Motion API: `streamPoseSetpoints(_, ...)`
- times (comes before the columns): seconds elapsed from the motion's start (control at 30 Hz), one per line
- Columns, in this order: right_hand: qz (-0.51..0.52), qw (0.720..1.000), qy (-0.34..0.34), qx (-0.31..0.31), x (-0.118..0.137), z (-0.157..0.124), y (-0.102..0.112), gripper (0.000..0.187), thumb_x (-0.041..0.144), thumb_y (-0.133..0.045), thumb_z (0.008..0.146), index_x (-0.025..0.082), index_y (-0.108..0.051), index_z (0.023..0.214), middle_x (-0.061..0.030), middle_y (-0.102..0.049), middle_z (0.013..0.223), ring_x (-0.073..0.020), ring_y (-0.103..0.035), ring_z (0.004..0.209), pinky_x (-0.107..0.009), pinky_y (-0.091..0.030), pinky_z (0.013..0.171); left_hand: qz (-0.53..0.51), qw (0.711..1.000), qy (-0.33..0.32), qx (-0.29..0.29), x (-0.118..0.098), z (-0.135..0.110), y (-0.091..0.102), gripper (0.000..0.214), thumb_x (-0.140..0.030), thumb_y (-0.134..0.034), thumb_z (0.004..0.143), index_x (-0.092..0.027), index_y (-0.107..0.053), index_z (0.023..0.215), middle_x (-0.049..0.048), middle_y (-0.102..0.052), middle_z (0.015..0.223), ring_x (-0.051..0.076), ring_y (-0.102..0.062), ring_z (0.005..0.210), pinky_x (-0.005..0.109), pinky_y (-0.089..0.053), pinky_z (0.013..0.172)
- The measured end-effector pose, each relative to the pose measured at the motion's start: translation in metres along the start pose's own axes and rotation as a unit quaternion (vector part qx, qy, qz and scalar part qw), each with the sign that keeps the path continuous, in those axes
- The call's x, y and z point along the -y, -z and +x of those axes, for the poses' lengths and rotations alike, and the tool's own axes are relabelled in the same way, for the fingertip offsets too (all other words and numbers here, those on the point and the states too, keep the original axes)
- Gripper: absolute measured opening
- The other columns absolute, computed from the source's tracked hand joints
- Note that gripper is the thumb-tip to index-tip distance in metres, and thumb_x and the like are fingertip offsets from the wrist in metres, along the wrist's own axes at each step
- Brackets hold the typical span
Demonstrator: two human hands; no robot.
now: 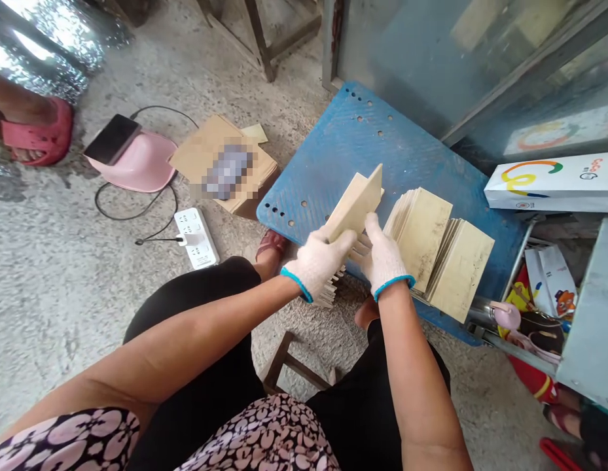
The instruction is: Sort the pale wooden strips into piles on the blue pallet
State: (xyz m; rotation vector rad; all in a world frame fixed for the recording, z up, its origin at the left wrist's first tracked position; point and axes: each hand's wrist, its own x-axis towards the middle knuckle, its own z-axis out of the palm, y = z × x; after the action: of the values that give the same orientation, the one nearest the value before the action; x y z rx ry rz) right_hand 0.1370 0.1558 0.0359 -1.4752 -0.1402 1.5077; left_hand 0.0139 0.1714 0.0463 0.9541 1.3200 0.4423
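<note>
My left hand [321, 261], in a white knit glove with a blue cuff, is closed on thin pale wooden boards [355, 206]. One board tilts up across another, above the blue table. My right hand [386, 258], gloved the same way, is beside their lower right edge, thumb up and fingers apart, pointing left. Whether its thumb touches the boards I cannot tell. To its right, two leaning stacks of similar boards, the nearer stack [463, 268] and the farther stack [424, 229], lie on the table. Below my left hand, more thin board edges [328, 291] show, partly hidden.
The blue table [353, 137] has holes at its corners. A white bag [554, 182] lies at right by a metal cabinet [591, 314]. Left on the floor are a cardboard box [200, 154], a power strip [198, 242] and a pink stool [146, 160] bearing a phone [112, 139]. Another person's foot [38, 131] is far left.
</note>
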Motion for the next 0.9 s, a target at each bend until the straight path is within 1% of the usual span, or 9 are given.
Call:
streamPoseSetpoints(0.07, 0.037, 0.999, -0.022, 0.011, -0.002, 0.002, 0.0, 0.057, 0.067, -0.066, 0.077, 0.02, -0.064, 0.108, -0.0102, -0.07, 0.103, -0.0244, -0.067, 0.097, -0.039, -0.059, 0.079, 0.109, 0.993, -0.051, -0.003, 0.002, -0.008, 0.0, 0.044, -0.043, -0.058, 0.09, -0.022, -0.063, 0.128, 0.0067, -0.071, 0.109, 0.027, -0.065, 0.107, 0.037, -0.055, 0.09)
streamPoseSetpoints(0.13, 0.05, 0.998, -0.03, 0.018, -0.003, 0.002, 0.001, 0.061, 0.073, -0.062, 0.077, 0.019, -0.065, 0.107, -0.011, -0.07, 0.1, -0.0266, -0.065, 0.103, -0.042, -0.058, 0.084, 0.168, 0.982, -0.09, 0.005, 0.003, -0.015, -0.002, 0.047, -0.044, -0.058, 0.091, -0.025, -0.061, 0.134, 0.0069, -0.069, 0.118, 0.029, -0.061, 0.115, 0.04, -0.052, 0.096)
streamPoseSetpoints(0.3, 0.044, 0.998, 0.003, 0.034, -0.001, -0.001, 0.004, 0.066, 0.076, -0.055, 0.078, 0.02, -0.064, 0.112, -0.0101, -0.069, 0.097, -0.0284, -0.061, 0.111, -0.046, -0.056, 0.092, 0.24, 0.948, -0.204, 0.055, 0.002, -0.024, -0.006, 0.052, -0.036, -0.046, 0.099, -0.03, -0.041, 0.151, 0.0005, -0.048, 0.148, 0.025, -0.052, 0.129, 0.035, -0.044, 0.109)
streamPoseSetpoints(0.43, 0.035, 0.997, 0.052, 0.042, -0.001, -0.007, 0.007, 0.062, 0.071, -0.058, 0.078, 0.023, -0.063, 0.116, -0.0077, -0.068, 0.1, -0.0272, -0.061, 0.111, -0.044, -0.055, 0.093, 0.281, 0.933, -0.214, 0.073, 0.004, -0.026, -0.008, 0.053, -0.04, -0.04, 0.101, -0.034, -0.034, 0.154, -0.0029, -0.038, 0.154, 0.024, -0.051, 0.13, 0.035, -0.044, 0.108)
streamPoseSetpoints(0.57, 0.04, 0.997, 0.055, 0.029, -0.003, -0.011, 0.013, 0.057, 0.066, -0.061, 0.078, 0.022, -0.062, 0.113, -0.0068, -0.068, 0.101, -0.0259, -0.064, 0.105, -0.043, -0.056, 0.092, 0.331, 0.913, -0.213, 0.108, -0.003, -0.026, -0.008, 0.058, -0.042, -0.038, 0.1, -0.031, -0.027, 0.156, 0.003, -0.032, 0.158, 0.028, -0.054, 0.126, 0.038, -0.048, 0.102)
streamPoseSetpoints(0.63, 0.042, 0.998, 0.041, 0.027, -0.003, -0.011, 0.017, 0.055, 0.066, -0.06, 0.079, 0.021, -0.062, 0.111, -0.0068, -0.068, 0.099, -0.0261, -0.066, 0.101, -0.043, -0.057, 0.09, 0.373, 0.896, -0.203, 0.127, -0.009, -0.026, -0.009, 0.066, -0.041, -0.045, 0.097, -0.029, -0.023, 0.158, 0.0096, -0.039, 0.154, 0.032, -0.06, 0.117, 0.042, -0.052, 0.094)
streamPoseSetpoints(0.7, 0.04, 0.998, 0.024, 0.032, -0.001, -0.01, 0.021, 0.054, 0.067, -0.059, 0.079, 0.021, -0.062, 0.107, -0.0066, -0.068, 0.095, -0.0269, -0.067, 0.096, -0.044, -0.058, 0.085, 0.411, 0.883, -0.175, 0.14, -0.011, -0.026, -0.011, 0.08, -0.04, -0.057, 0.088, -0.02, -0.024, 0.157, 0.0187, -0.053, 0.139, 0.037, -0.065, 0.106, 0.048, -0.053, 0.086)
streamPoseSetpoints(0.8, 0.038, 0.999, 0.01, 0.018, 0.005, -0.008, 0.025, 0.051, 0.065, -0.063, 0.076, 0.021, -0.062, 0.103, -0.005, -0.067, 0.085, -0.0258, -0.068, 0.086, -0.043, -0.06, 0.078, 0.426, 0.884, -0.114, 0.155, 0.002, -0.025, -0.02, 0.087, -0.035, -0.077, 0.066, -0.013, -0.048, 0.145, 0.0245, -0.067, 0.108, 0.044, -0.066, 0.096, 0.056, -0.051, 0.085)
streamPoseSetpoints(0.9, 0.028, 0.999, 0.004, -0.018, 0.01, -0.007, 0.028, 0.049, 0.062, -0.066, 0.074, 0.02, -0.061, 0.099, -0.0046, -0.067, 0.082, -0.0239, -0.068, 0.079, -0.043, -0.06, 0.075, 0.375, 0.907, -0.098, 0.164, 0.03, -0.016, -0.02, 0.071, -0.034, -0.083, 0.056, -0.024, -0.069, 0.125, 0.0202, -0.071, 0.091, 0.045, -0.067, 0.093, 0.056, -0.052, 0.082)
